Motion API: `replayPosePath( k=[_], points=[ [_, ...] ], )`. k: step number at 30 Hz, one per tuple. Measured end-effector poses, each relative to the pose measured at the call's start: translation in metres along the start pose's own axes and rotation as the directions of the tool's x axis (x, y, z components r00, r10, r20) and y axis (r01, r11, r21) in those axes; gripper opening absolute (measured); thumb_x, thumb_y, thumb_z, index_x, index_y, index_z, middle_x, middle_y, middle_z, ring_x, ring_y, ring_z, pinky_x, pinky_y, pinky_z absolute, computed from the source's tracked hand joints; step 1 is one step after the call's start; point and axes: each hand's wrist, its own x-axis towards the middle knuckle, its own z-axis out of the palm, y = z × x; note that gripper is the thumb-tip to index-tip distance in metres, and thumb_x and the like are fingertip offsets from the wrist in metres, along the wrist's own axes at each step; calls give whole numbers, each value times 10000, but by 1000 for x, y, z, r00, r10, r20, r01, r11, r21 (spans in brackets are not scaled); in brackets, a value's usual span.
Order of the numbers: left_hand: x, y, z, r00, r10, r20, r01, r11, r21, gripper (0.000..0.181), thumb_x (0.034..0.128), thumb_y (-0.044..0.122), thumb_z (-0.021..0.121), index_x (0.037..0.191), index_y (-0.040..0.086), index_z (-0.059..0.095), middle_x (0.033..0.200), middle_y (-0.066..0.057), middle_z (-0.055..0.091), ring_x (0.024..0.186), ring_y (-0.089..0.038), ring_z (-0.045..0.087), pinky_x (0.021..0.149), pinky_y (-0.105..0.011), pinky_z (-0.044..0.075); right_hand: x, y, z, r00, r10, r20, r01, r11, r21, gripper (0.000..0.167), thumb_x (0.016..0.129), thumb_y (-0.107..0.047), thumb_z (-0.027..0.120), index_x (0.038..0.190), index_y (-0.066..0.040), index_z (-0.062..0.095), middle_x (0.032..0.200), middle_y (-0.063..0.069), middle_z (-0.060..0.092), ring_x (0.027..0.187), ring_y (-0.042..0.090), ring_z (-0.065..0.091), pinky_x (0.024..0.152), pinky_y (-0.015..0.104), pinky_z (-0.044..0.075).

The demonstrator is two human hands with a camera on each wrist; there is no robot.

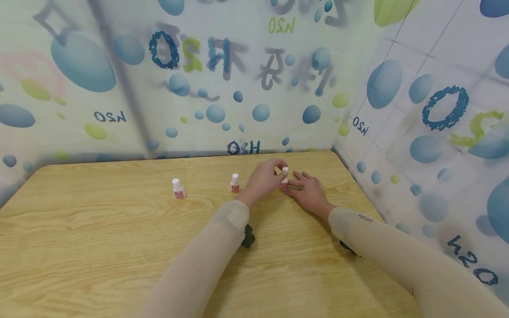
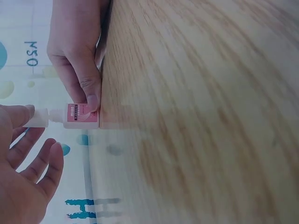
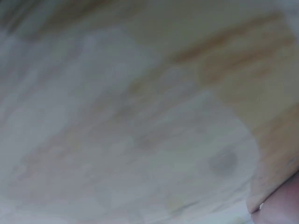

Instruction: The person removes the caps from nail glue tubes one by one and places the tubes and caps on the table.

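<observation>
A small white bottle (image 1: 284,182) with a pink label stands on the wooden table (image 1: 119,247), between both hands. My left hand (image 1: 263,180) pinches its white cap (image 2: 39,118) between thumb and finger, the other fingers loosely bent. In the left wrist view, ridged threads (image 2: 56,115) of the neck show between cap and body. Low on the bottle's body, my right hand (image 1: 310,192) holds it, the thumb lying over the label's edge. The right wrist view is blurred, with only a bit of skin in its lower right corner.
Two similar bottles with white caps stand to the left, one nearer the hands (image 1: 235,183) and another farther off (image 1: 178,189). A patterned wall covering (image 1: 214,97) rises behind the table, and another wall (image 1: 429,168) borders its right side.
</observation>
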Motion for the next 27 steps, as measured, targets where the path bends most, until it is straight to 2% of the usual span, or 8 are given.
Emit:
replayPosePath(
  k=[7,16,27],
  points=[
    [0,-2,0,1000,28,7,-28,999,26,357,1110,300,581,1435,173,654,1323,-9,699,1030,-194,649,854,-376,567,0,-2,-1,1000,4,12,-4,1000,16,521,1020,-473,691,1475,-222,648,1702,163,393,1621,447,261,1294,708,98],
    [0,-2,0,999,45,13,-46,998,33,336,1102,292,597,1407,174,676,1319,-3,703,1026,-198,645,878,-390,575,0,-2,-2,1000,1,9,-2,999,43,473,1035,-470,664,1446,-235,674,1700,156,398,1623,453,255,1296,705,85],
    [1,8,-6,998,60,11,-61,993,101,319,1102,297,595,1399,219,682,1356,-1,701,1104,-209,666,971,-427,579,0,0,-1,1000,-26,-8,27,999,33,458,1034,-430,677,1434,-208,681,1685,157,420,1607,457,292,1286,720,111]
  ],
)
